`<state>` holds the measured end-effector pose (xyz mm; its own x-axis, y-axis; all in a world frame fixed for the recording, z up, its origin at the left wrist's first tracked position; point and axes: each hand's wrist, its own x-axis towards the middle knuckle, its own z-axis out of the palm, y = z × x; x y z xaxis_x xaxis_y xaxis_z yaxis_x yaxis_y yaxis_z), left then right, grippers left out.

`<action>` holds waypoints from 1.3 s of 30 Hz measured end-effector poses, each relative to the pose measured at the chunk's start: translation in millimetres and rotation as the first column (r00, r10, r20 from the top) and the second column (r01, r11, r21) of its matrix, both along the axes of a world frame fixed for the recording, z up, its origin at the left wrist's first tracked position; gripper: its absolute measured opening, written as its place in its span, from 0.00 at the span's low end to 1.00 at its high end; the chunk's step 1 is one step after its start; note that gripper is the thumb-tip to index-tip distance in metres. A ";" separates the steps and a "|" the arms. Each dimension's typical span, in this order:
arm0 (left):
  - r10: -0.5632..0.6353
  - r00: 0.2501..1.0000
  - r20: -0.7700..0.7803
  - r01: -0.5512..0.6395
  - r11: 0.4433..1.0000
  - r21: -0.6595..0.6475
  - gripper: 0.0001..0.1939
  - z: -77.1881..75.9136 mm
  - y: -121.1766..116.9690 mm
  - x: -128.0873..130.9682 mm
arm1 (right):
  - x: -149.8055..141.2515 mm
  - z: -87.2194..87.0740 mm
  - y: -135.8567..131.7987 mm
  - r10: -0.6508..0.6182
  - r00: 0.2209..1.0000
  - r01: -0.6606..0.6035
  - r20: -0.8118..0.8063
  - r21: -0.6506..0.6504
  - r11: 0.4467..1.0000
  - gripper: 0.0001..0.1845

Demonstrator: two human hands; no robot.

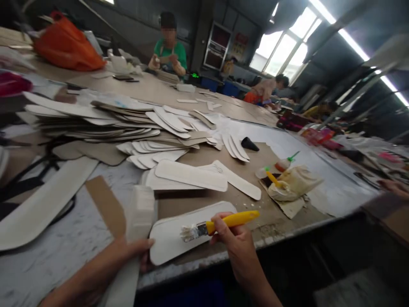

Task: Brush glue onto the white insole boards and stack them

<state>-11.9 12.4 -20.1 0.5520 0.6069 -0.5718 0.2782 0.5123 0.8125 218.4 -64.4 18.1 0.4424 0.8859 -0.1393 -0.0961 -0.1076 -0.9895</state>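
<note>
Right fingers (223, 229) pinch the yellow brush (234, 218) over the white pad (169, 242).

Brush handle (242, 218) smooth plastic; white panel (171, 245) smooth, matt.

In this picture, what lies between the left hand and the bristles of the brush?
Only a stretch of the white piece lies between the left hand and the brush bristles, seen in the head view.
</note>
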 end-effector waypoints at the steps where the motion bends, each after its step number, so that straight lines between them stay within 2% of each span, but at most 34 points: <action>1: 0.025 0.999 0.024 -0.024 0.999 -0.030 0.20 -0.9 0.4 -2.4 | -9.3 -4.8 2.6 0.007 1.000 -0.008 -0.013 -0.020 1.000 0.17; 4: 0.043 0.992 0.115 -0.034 0.996 -0.084 0.18 0.1 3.3 -1.6 | -24.6 -18.6 7.8 0.012 1.000 -0.013 -0.011 -0.091 0.996 0.19; 7: 0.031 0.986 0.164 -0.014 0.995 -0.104 0.18 1.9 6.0 0.1 | -26.2 -24.1 8.8 0.015 0.999 -0.009 0.045 -0.126 0.992 0.20; 12: 0.024 0.980 0.197 0.001 0.992 -0.127 0.18 -2.4 8.0 -2.8 | -30.3 -14.1 7.9 0.011 0.991 0.007 0.136 -0.129 0.992 0.19; 18: 0.009 0.977 0.213 0.018 0.992 -0.127 0.20 -5.1 10.3 -3.8 | -45.3 -4.4 11.4 0.026 0.986 -0.003 0.162 -0.144 0.990 0.18; 22: -0.004 0.974 0.225 0.033 0.992 -0.125 0.20 -3.4 10.6 -5.0 | -51.6 0.2 12.4 -0.030 0.980 0.052 0.196 -0.108 0.993 0.16; 26: -0.029 0.976 0.216 0.051 0.994 -0.096 0.19 -5.8 10.1 -6.2 | -51.8 -3.4 13.0 0.056 0.976 -0.033 0.208 -0.110 0.993 0.15; 28: -0.047 0.981 0.187 0.059 0.997 -0.058 0.18 -5.5 9.8 -5.3 | -43.2 -8.9 11.8 0.097 0.952 -0.071 0.290 -0.100 0.993 0.15; 32: -0.015 0.999 0.034 0.015 1.000 0.012 0.17 -0.7 8.3 -1.6 | -7.1 -17.2 3.6 0.015 0.824 0.001 0.566 -0.027 1.000 0.12; 35: -0.014 1.000 -0.020 0.014 0.999 0.046 0.17 -1.9 7.1 -0.8 | 23.1 -17.0 -3.1 -0.073 0.654 0.072 0.753 0.035 0.997 0.11; 39: -0.037 0.998 -0.060 0.038 0.999 0.027 0.19 -18.5 8.7 -2.2 | 50.5 -9.9 -8.0 -0.141 0.418 0.076 0.898 0.120 0.990 0.09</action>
<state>-14.1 21.1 -38.5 0.5404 0.6030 -0.5868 0.3449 0.4774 0.8082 268.9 -72.3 8.2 0.3785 0.8121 0.4440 0.8475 -0.1113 -0.5189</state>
